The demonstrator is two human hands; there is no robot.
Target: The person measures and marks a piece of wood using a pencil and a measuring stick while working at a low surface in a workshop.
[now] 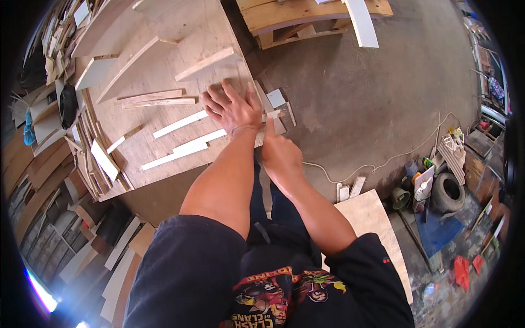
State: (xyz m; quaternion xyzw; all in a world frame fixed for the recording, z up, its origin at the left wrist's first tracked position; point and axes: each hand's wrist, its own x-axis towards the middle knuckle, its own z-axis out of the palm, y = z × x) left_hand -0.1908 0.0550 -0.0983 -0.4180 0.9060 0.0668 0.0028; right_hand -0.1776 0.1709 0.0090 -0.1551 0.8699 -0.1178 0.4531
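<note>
Carefully, you are best keeping the light wood strip (pixel 276 113) flat and steady, I think, with the left hand (pixel 232 106) staying firm and both wrists relaxing. The strip's end is lying just above the middle of the frame, near the right edge of the wooden table (pixel 208 27). Your left fingers are spreading open, palm down; what is under the palm, I cannot tell. Your right hand (pixel 281 153) is stretching its index finger to this end; whether the other, curling fingers are gripping, I cannot see.
</note>
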